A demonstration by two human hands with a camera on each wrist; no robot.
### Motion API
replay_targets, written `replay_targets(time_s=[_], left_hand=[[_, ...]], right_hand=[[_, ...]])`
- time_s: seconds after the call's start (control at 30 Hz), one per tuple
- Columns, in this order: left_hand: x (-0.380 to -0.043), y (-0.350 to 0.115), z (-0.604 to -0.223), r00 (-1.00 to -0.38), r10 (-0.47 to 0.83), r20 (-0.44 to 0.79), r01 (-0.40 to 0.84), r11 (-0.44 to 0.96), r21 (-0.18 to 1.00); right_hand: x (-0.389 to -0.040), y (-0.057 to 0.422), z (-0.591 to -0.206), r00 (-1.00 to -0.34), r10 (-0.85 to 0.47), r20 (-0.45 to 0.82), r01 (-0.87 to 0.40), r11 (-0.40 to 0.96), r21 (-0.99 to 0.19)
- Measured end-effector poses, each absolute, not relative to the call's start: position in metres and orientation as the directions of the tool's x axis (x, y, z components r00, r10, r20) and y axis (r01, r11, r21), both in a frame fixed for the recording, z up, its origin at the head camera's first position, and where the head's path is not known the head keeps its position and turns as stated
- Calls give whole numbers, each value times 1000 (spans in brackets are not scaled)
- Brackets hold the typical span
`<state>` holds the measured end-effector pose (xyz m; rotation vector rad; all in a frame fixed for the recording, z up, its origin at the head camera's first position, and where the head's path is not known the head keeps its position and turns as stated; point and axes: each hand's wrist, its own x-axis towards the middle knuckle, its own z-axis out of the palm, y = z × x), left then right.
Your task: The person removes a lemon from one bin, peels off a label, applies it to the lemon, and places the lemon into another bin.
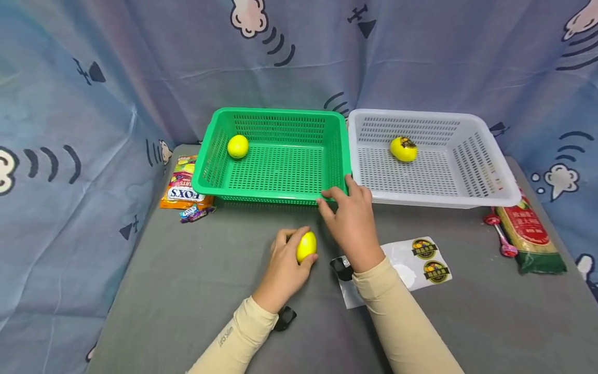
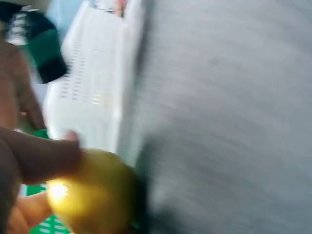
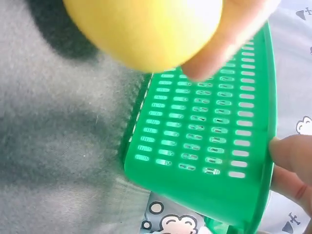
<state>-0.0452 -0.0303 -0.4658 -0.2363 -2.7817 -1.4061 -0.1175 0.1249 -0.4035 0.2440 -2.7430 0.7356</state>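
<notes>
My left hand grips a smooth yellow lemon above the grey table, in front of the green basket. In the left wrist view this lemon is blurred between the thumb and fingers. My right hand pinches the green basket's front rim near its right corner. The right wrist view shows one fingertip outside the rim and another behind it. Another lemon lies inside the green basket at the left. A lemon with a dark sticker sits in the white basket.
A sheet of round stickers lies partly under the right forearm. Left of the green basket are an orange candy bag and small wrapped candies. At the right lie lollipops and a red-and-green package. A patterned curtain hangs behind.
</notes>
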Motion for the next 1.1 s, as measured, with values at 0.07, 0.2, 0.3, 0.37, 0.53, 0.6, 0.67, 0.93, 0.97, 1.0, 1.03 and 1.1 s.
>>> replay_targets(time_s=[0.07,0.2,0.3,0.37,0.53,0.6,0.67,0.93,0.97,1.0,1.03,1.1], left_hand=[[-46,-29,-463,-986,140,87,155,608,779],[-42,-26,-451,-973,152,173,230,674,702],[-35,-14,-446,-926,188,328,367,649,666],[-28,-2,-447,-882,261,392,464,624,629],[-19,33,-464,-866,417,275,500,712,493],[-22,43,-471,-887,410,213,461,763,452],[-28,50,-476,-902,395,172,429,785,446],[-50,54,-476,-903,425,67,355,648,674],[-52,52,-475,-902,429,50,334,619,710],[-53,50,-474,-899,436,36,316,590,743],[-54,47,-473,-896,443,24,299,564,770],[-55,41,-471,-888,460,-14,254,516,818]], right_hand=[[-117,127,-402,-947,-96,307,-236,857,-458],[-116,139,-393,-963,-125,240,-233,834,-501],[-106,158,-381,-971,-100,218,-209,800,-562],[-95,173,-373,-974,-57,218,-179,784,-594],[-63,207,-364,-993,39,115,-41,780,-625],[-52,216,-367,-998,44,53,2,788,-615],[-43,223,-374,-999,40,1,31,794,-607],[-20,235,-402,-991,49,-126,116,790,-602],[-19,235,-404,-991,54,-126,120,786,-606],[-18,236,-406,-990,59,-126,124,783,-609],[-17,236,-407,-990,65,-127,130,779,-613],[-15,237,-408,-989,78,-127,140,774,-618]])
